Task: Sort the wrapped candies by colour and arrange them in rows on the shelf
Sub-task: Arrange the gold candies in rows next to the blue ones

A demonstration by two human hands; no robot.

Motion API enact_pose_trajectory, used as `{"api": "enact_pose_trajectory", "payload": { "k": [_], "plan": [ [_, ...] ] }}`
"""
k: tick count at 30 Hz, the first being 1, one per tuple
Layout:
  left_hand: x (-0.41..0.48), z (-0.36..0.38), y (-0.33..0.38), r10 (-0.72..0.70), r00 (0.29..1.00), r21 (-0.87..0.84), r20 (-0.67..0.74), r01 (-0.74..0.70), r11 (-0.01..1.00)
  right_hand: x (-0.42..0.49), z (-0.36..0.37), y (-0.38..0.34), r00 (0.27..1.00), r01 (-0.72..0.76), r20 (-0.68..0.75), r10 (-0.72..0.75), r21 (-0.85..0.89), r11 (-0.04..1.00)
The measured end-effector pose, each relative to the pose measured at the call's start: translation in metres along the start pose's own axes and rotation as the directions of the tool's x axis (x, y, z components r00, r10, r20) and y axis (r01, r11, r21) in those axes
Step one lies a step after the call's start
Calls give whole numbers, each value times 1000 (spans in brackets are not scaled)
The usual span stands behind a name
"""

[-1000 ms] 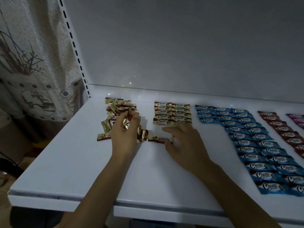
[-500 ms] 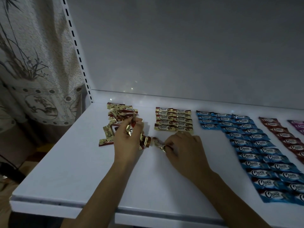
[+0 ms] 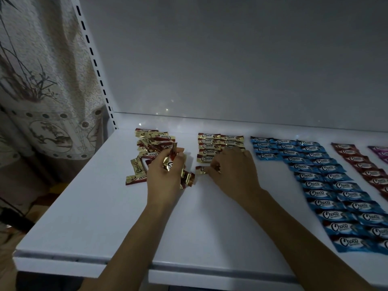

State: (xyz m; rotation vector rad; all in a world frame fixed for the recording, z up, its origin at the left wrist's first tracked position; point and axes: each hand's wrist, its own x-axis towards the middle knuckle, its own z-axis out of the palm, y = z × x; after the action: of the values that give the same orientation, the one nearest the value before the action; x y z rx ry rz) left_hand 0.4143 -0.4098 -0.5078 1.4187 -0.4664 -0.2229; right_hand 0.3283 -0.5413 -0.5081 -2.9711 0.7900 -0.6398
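On my feed, the fingers of the left hand (image 3: 165, 177) were curled round a gold-wrapped candy (image 3: 168, 163), whose crinkled ends stuck up between thumb and fingers. A few stray gold pieces (image 3: 187, 179) lay on the white shelf (image 3: 84, 206) at that hand's four o'clock. At its three o'clock, the fingertips of the right hand (image 3: 233, 173) pinched the row-end candy (image 3: 200, 170). That candy lay flat on the shelf at the near end of the gold rows (image 3: 210, 146). Those two short columns ran off toward twelve o'clock, and the right hand's knuckles covered part of the right-hand column. A loose heap (image 3: 151, 143) of unsorted gold candies sat at eleven o'clock from the left hand, its pieces crossing at odd angles. At three o'clock from the right hand I saw the blue rows (image 3: 325, 179), laid side by side from the back of the shelf toward its front edge. Beyond them came a red row (image 3: 361, 164), then purple candies (image 3: 380, 152) cut off by the frame. A patterned curtain (image 3: 42, 80) hung at nine o'clock beside the slotted upright (image 3: 92, 59), and the grey back panel (image 3: 231, 59) filled twelve o'clock.
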Motion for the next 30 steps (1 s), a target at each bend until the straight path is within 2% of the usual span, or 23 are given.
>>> {"api": "enact_pose_trajectory", "payload": {
  "k": [5, 11, 13, 14, 15, 17, 18, 20, 24, 27, 28, 30],
  "plan": [
    [-1, -1, 1, 24, 1000, 4, 20, -24, 1000, -10, 15, 1, 990, 35, -141, -21, 96, 995],
    [-2, 0, 0, 74, 994, 62, 78, -79, 995, -17, 19, 1, 986, 100, -146, -87, 87, 991],
    [-3, -1, -2, 96, 986, 97, 133, -109, 989, -16, 16, -3, 987, 73, -154, -48, 162, 984],
    [-4, -2, -3, 118, 979, 129, 169, -141, 982, -15, 12, -6, 988, 41, -155, 6, 299, 953],
    [-5, -2, -4, 142, 967, 165, 210, -178, 970, -15, 4, -10, 989, -8, -124, 83, 508, 862],
    [-9, -2, -4, 178, 939, 212, 295, -246, 946, -15, -11, -14, 988, -106, 33, 152, 855, 507],
    [-10, -2, -4, 185, 924, 228, 335, -270, 936, -15, -17, -15, 988, -131, 89, 126, 917, 377],
    [-13, -2, -3, 188, 904, 246, 384, -296, 923, -16, -25, -16, 984, -173, 152, 98, 948, 267],
    [-14, -4, 0, 196, 903, 241, 382, -302, 922, -16, -29, -12, 972, -227, 214, 95, 959, 167],
    [-15, -3, 3, 188, 895, 225, 404, -297, 928, -18, -27, -13, 977, -201, 210, -21, 957, 207],
    [-15, -3, 4, 186, 898, 227, 399, -294, 928, -18, -26, -14, 981, -191, 196, -1, 954, 230],
    [-15, -3, 3, 175, 907, 228, 383, -276, 934, -17, -26, -14, 976, -197, 168, 140, 954, 225]
  ]
}}
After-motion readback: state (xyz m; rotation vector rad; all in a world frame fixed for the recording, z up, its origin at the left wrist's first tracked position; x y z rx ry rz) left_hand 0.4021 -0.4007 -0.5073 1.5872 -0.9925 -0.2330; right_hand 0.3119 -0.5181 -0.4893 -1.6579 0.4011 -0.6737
